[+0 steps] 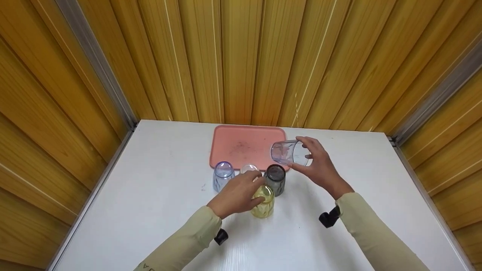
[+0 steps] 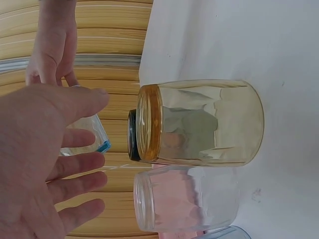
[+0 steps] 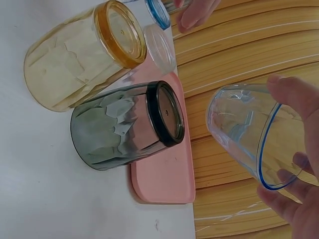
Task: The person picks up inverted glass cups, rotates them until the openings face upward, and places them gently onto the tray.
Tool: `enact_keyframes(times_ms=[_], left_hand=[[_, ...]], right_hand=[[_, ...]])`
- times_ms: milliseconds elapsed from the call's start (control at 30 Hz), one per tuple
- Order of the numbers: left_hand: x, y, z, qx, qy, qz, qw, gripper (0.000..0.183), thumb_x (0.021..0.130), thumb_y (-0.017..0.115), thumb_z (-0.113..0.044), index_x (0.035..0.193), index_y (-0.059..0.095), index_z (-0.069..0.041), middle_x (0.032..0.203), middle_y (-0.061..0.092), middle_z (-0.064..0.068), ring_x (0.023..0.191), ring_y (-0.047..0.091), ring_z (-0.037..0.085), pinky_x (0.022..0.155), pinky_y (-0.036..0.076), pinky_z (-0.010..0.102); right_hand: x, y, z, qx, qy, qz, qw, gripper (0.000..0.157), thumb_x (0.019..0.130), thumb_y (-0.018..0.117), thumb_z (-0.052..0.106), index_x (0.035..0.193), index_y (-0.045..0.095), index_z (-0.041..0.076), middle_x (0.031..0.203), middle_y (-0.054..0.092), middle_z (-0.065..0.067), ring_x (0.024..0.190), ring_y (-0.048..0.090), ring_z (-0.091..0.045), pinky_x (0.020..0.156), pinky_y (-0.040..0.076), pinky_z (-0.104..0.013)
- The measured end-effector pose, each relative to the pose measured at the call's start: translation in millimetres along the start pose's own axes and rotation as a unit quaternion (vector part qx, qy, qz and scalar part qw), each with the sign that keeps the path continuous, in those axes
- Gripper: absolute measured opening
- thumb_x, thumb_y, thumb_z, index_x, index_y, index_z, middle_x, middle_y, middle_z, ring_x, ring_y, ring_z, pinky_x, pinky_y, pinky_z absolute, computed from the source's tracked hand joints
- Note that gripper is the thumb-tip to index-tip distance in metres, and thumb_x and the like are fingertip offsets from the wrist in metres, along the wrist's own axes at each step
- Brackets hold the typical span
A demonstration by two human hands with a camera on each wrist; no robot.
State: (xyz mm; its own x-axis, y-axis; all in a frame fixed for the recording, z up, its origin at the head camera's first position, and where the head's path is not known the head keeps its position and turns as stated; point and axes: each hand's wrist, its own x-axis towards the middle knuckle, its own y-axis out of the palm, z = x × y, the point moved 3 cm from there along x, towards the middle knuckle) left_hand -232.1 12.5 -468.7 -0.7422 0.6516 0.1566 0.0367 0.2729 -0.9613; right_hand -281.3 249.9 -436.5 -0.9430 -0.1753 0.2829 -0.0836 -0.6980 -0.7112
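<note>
Right of centre, the fingers of a right hand [image 1: 319,165] gripped a faceted, transparent blue-rimmed tumbler [image 1: 284,152], tipped sideways by a smooth pink tray [image 1: 241,146]; at lower centre, a left hand [image 1: 238,192], fingers loose and released, hovered near an upside-down yellow tumbler [image 1: 263,209] on the white bench [image 1: 150,195]

high head view facing forward and down, wrist views close, sideways, sharing yellow glass [image 3: 82,57]

Four glasses [image 1: 275,182] stand together on the table [image 1: 158,195], before the tray [image 1: 241,146].
</note>
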Motion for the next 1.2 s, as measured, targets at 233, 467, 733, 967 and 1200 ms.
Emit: enact_keyframes(times_ms=[233, 467, 733, 967, 1200], left_hand=[[3.6, 4.6, 1.8, -0.006, -0.019, 0.01, 0.9998, 0.05, 0.086, 0.071, -0.041, 0.13, 0.057, -0.021, 0.142, 0.051, 0.002, 0.13, 0.051, 0.02, 0.11, 0.043, 0.038], [14.0, 6.5, 3.4, 0.008, -0.006, -0.004, 0.9999, 0.048, 0.088, 0.069, -0.042, 0.128, 0.059, -0.018, 0.139, 0.054, 0.003, 0.127, 0.052, 0.02, 0.108, 0.044, 0.036], [23.4, 9.9, 7.2, 0.021, -0.011, -0.006, 0.9997, 0.042, 0.092, 0.064, -0.035, 0.129, 0.059, -0.017, 0.135, 0.055, 0.003, 0.124, 0.054, 0.02, 0.105, 0.047, 0.036], [24.3, 14.7, 13.1, 0.019, -0.037, 0.017, 0.999, 0.046, 0.094, 0.06, -0.036, 0.136, 0.053, -0.019, 0.138, 0.053, 0.002, 0.126, 0.053, 0.019, 0.107, 0.046, 0.035], [23.7, 19.8, 17.5, 0.019, -0.049, 0.028, 0.9982, 0.049, 0.093, 0.061, -0.04, 0.136, 0.054, -0.017, 0.138, 0.053, 0.003, 0.126, 0.053, 0.02, 0.107, 0.045, 0.037]], right_hand=[[0, 0.7, -2, -0.004, 0.007, 0.001, 1.0, 0.08, 0.076, 0.083, 0.028, 0.143, 0.04, 0.027, 0.146, 0.038, -0.005, 0.129, 0.045, -0.028, 0.097, 0.052, -0.047], [2, -2.9, -5, -0.022, 0.006, -0.001, 1.0, 0.081, 0.075, 0.083, 0.028, 0.144, 0.04, 0.025, 0.147, 0.037, -0.008, 0.131, 0.044, -0.03, 0.098, 0.051, -0.049], [2, -4.5, -9, -0.029, 0.01, 0.004, 1.0, 0.082, 0.076, 0.083, 0.03, 0.145, 0.039, 0.024, 0.147, 0.036, -0.01, 0.132, 0.042, -0.03, 0.099, 0.05, -0.05], [2, -4.0, -11, -0.037, 0.013, 0.006, 0.999, 0.082, 0.076, 0.082, 0.028, 0.145, 0.038, 0.022, 0.147, 0.036, -0.011, 0.132, 0.042, -0.031, 0.099, 0.049, -0.05], [1, -1.5, -14, -0.04, 0.015, 0.011, 0.999, 0.082, 0.077, 0.082, 0.026, 0.146, 0.038, 0.022, 0.147, 0.035, -0.011, 0.132, 0.041, -0.031, 0.101, 0.048, -0.052]])
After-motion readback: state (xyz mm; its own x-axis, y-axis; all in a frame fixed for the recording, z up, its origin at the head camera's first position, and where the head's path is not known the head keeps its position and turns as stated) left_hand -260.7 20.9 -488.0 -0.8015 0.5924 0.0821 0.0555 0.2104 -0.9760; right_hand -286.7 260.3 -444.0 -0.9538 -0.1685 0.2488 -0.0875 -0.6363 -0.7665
